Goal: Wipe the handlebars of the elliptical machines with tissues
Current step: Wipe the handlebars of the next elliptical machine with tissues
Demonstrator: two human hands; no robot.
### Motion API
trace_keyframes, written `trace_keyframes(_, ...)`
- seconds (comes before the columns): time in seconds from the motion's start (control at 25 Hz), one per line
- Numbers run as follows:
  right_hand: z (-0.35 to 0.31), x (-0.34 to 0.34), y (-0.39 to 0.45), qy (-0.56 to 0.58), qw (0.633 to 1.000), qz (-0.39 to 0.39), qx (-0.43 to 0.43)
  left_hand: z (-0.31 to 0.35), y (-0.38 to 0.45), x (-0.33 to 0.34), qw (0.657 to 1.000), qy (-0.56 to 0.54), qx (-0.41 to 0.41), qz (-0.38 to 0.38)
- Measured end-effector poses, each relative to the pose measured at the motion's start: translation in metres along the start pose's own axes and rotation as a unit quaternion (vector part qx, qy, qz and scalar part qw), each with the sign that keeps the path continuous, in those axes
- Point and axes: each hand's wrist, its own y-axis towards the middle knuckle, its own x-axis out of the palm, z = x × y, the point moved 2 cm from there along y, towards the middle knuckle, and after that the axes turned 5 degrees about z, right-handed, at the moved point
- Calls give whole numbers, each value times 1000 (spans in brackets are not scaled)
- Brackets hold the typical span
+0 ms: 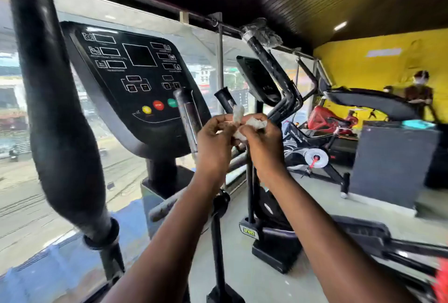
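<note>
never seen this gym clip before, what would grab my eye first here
Two bare hands, left hand and right hand, pinch a crumpled white tissue at centre frame. Behind them on the left stands a black elliptical console with red, yellow and green buttons; a thick black handlebar looms far left.

A crumpled white tissue (244,123) sits bunched between both hands, one end sticking upward. The thick black padded handlebar (55,113) rises at the left, the short handlebar (188,116) just beside the tissue.
</note>
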Motion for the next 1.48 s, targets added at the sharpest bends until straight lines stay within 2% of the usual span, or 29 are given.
trace_keyframes(0.16, 14, -66, -40, 2, 993, 52, 109, -48, -43, 33, 988, -53, -102, -100)
trace_keyframes(0.28, 9, -147, -102, -21, 965, 172, 196, -95, -110, 68, 957, -54, -204, -197)
trace_keyframes(0.36, -7, -210, -159, -24, 939, 259, 227, -113, -177, 100, 920, -66, -271, -275)
trace_keyframes(0.48, -49, -289, -241, -75, 901, 355, 239, -108, -280, 144, 863, -64, -300, -400)
trace_keyframes(0.6, -119, -365, -331, -159, 848, 448, 233, -90, -400, 192, 788, -38, -338, -514)
trace_keyframes(0.76, -210, -449, -445, -178, 767, 586, 191, -56, -558, 244, 689, -31, -306, -656)
trace_keyframes(0.96, -294, -559, -554, -187, 713, 650, 186, -19, -733, 311, 630, -23, -307, -712)
trace_keyframes(1.12, -331, -637, -597, -199, 680, 673, 214, -3, -817, 360, 600, 14, -306, -739)
trace_keyframes(1.32, -363, -768, -609, -226, 665, 666, 250, -15, -898, 463, 611, 31, -330, -719)
trace_keyframes(1.48, -363, -890, -592, -252, 650, 662, 275, -39, -953, 560, 617, 11, -403, -676)
